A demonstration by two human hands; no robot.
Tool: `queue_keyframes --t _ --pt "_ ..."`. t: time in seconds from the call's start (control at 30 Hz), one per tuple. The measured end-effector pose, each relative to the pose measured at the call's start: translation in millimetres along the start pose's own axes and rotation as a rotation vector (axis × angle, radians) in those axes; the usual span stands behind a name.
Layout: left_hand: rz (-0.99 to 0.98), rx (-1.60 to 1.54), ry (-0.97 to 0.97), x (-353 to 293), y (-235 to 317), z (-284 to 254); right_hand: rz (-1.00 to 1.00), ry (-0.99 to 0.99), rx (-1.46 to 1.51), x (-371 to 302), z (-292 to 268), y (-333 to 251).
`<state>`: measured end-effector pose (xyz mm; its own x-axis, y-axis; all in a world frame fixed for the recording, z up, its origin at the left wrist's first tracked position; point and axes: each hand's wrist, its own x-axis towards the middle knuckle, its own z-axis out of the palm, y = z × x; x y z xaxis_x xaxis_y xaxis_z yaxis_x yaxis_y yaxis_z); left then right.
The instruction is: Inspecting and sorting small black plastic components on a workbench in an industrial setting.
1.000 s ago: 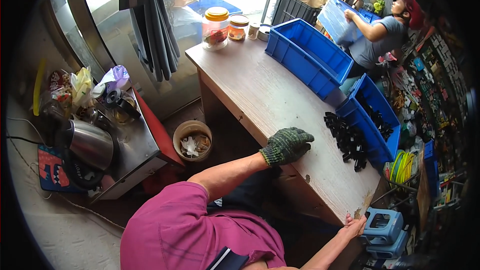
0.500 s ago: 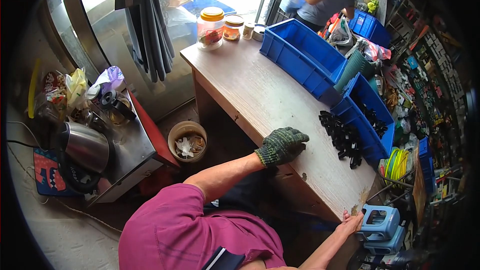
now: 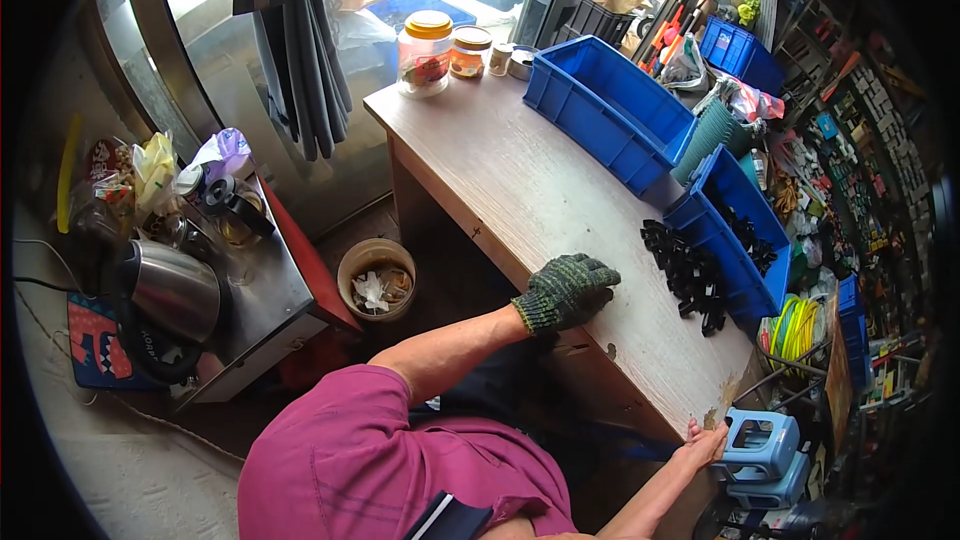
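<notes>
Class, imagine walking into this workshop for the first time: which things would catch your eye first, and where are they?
Probably the left hand in a dark knit glove, resting flat on the wooden table near its front edge. Right of it lies a pile of small black parts against a blue bin, with a larger blue bin behind. The bare right hand grips the table's corner.

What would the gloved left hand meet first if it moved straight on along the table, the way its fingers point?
Probably the pile of black parts on the wooden table; the left hand points roughly toward it.
</notes>
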<state>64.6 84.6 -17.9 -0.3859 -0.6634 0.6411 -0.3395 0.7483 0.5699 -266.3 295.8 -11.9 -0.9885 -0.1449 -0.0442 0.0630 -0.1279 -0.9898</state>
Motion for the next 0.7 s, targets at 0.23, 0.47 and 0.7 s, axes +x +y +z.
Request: queue_keyframes --t 0.23,0.47,0.7 --pt "-0.020 0.041 -0.032 0.6 3.5 -1.9 -0.016 0.024 0.010 1.4 1.4 2.9" --pt "-0.004 0.068 -0.052 -0.8 5.9 -4.3 0.000 0.072 0.005 -0.6 2.9 -0.1" --pt "0.004 0.065 -0.039 -2.9 6.0 -3.4 0.008 0.059 0.007 3.9 0.0 2.2"
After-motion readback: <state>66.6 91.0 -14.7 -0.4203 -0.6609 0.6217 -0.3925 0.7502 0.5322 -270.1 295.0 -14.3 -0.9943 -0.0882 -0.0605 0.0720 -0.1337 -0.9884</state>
